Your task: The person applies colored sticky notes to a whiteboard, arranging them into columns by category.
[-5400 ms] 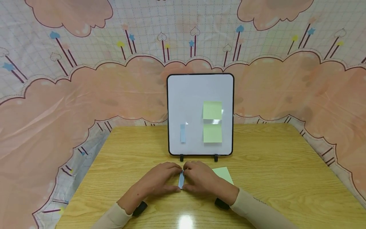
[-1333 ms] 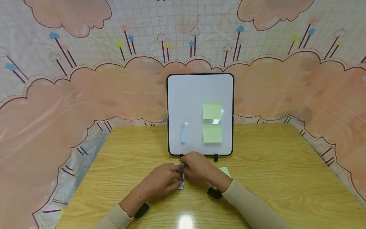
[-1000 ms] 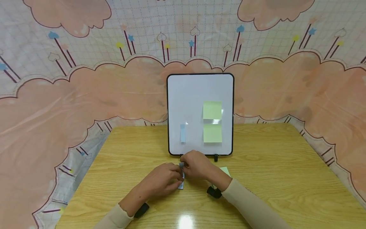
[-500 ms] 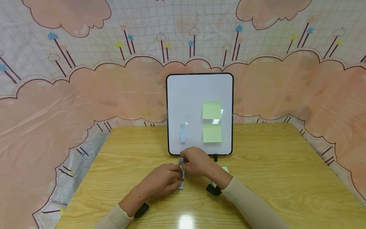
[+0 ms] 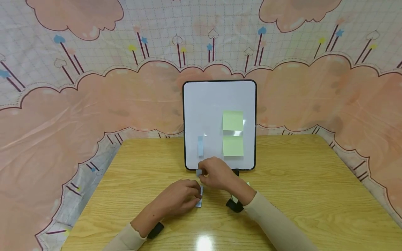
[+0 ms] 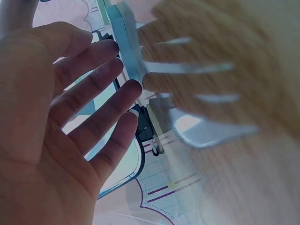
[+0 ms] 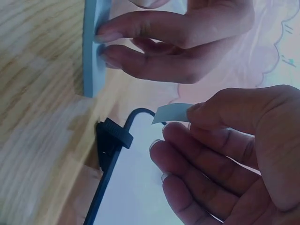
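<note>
A narrow blue sticky note pad [image 5: 199, 203] lies on the table. My left hand [image 5: 177, 197] rests beside it, and its fingertips press on the pad [image 7: 93, 56] in the right wrist view. Between thumb and forefinger my right hand [image 5: 216, 173] pinches a narrow blue sticky note [image 7: 171, 113] near one end, its other end sticking out free. This sheet is apart from the pad, held beyond it and in front of the whiteboard's [image 5: 207, 101] lower edge. On the board are a blue strip note [image 5: 200, 146] and two green sticky notes [image 5: 233, 145], one above the other.
The whiteboard stands upright on small black feet [image 5: 237, 172] on the wooden table [image 5: 301, 181]. A green sticky note pad [image 5: 235, 199] is partly hidden under my right wrist. Behind the table hangs a patterned cloth [image 5: 150, 97].
My right hand has peeled a blue sticky note off the pad and moved it away toward the whiteboard. The left hand, beside the pad throughout, has barely moved in the last second.
</note>
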The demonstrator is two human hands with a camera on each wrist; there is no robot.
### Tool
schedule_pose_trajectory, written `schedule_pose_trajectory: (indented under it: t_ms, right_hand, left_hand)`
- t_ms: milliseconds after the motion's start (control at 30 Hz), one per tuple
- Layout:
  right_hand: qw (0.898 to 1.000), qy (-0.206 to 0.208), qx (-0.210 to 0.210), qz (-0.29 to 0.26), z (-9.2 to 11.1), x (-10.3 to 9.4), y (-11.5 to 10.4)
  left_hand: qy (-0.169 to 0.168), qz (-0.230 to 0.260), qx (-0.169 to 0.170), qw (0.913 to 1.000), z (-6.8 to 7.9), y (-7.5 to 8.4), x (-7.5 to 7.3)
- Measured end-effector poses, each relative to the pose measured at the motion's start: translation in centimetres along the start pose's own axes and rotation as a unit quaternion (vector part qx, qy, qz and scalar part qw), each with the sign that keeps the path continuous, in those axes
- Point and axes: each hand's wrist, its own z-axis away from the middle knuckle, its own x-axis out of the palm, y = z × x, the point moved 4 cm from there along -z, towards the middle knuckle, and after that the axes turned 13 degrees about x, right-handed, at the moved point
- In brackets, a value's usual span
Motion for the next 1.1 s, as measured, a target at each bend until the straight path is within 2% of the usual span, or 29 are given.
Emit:
schedule_pose_trajectory:
  t_ms: [267, 533, 867, 1100]
  right_hand:
    - [1.0, -0.003, 0.011, -0.016, -0.1, -0.6, -0.1]
    - [1.0, 0.018, 0.003, -0.011, -0.3, -0.8, -0.3]
    - [0.999, 0.039, -0.002, -0.03, 0.0, -1.8, -0.3]
    - [0.998, 0.062, -0.02, -0.026, -0.1, -2.3, -0.3]
  left_hand:
    - [0.005, 0.005, 0.001, 1.0, 0.1, 0.0, 0.0]
    - [0.002, 0.01, -0.006, 0.9999, 0.1, -0.1, 0.2]
    - [-0.003, 0.015, -0.018, 0.9997, 0.1, -0.2, 0.1]
    - [-0.006, 0.019, -0.017, 0.9997, 0.1, -0.2, 0.1]
